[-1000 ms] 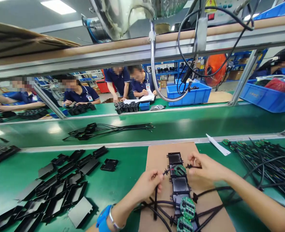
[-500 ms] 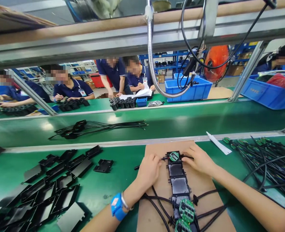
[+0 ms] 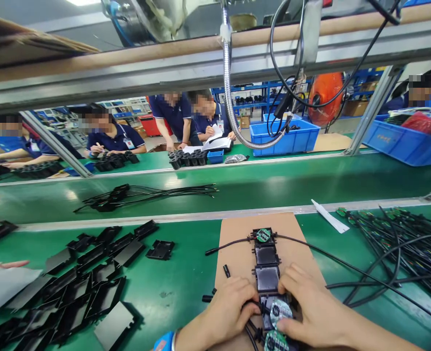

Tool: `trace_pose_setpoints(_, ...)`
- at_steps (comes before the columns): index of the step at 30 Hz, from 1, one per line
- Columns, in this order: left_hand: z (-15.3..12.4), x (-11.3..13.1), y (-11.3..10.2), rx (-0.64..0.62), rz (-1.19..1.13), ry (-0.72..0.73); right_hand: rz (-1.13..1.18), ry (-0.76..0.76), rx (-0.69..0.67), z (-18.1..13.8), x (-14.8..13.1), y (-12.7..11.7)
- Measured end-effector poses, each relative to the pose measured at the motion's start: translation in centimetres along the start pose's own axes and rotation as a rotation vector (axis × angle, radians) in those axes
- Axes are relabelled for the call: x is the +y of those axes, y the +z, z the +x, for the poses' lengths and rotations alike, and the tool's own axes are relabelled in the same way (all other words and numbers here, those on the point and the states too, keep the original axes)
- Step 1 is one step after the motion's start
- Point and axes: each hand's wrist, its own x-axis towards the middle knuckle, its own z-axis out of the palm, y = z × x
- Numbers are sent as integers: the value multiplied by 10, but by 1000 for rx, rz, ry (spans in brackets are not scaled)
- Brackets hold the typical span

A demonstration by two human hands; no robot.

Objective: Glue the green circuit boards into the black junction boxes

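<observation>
Left hand (image 3: pixel 233 307) pinches one cable (image 3: pixel 265 308); right hand (image 3: pixel 310 307), grip unclear, touches one of three lined-up circuit boards (image 3: pixel 278 311). The rightmost bin (image 3: pixel 407 142) bears blurred lettering.

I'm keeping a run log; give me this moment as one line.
left hand: beside a round circuit board | right hand: thumb on same board | top tray: another board, cable each side

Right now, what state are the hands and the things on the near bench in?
Left hand: fingers bent, grip unclear
Right hand: thumb on a circuit board
Far board: on the case row, cables running off both sides
Next two cases: open, insides showing
Cardboard: flat under the row
Loose cases: scattered
Cable pile: tangled
White tapered piece: lying flat
</observation>
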Motion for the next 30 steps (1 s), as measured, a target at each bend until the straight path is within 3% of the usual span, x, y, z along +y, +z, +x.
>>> trace_pose_setpoints(4,-3,1,7,12,86,35,26,21,-67,-2,-4,16)
trace_pose_setpoints(7,-4,2,5,-32,101,71,-16,-64,-96,-2,-4,25)
trace_pose_setpoints(10,-1,4,-8,-23,3,29,40,-80,-88,-2,2,8)
trace_pose_setpoints(13,12,2,-31,80,-25,-127,215,-12,-78,4,19,-25)
trace_pose_setpoints(17,39,-11,-48,124,135,-273,100,29,111,26,55,-40)
trace_pose_setpoints(23,58,-26,-33,85,234,-288,-182,-56,248,44,84,-11)
trace_pose_setpoints(27,42,-16,-32,97,215,-237,-332,-171,397,29,67,-4)
trace_pose_setpoints(30,19,-4,-31,-17,-14,-1,-233,-202,318,7,31,5)
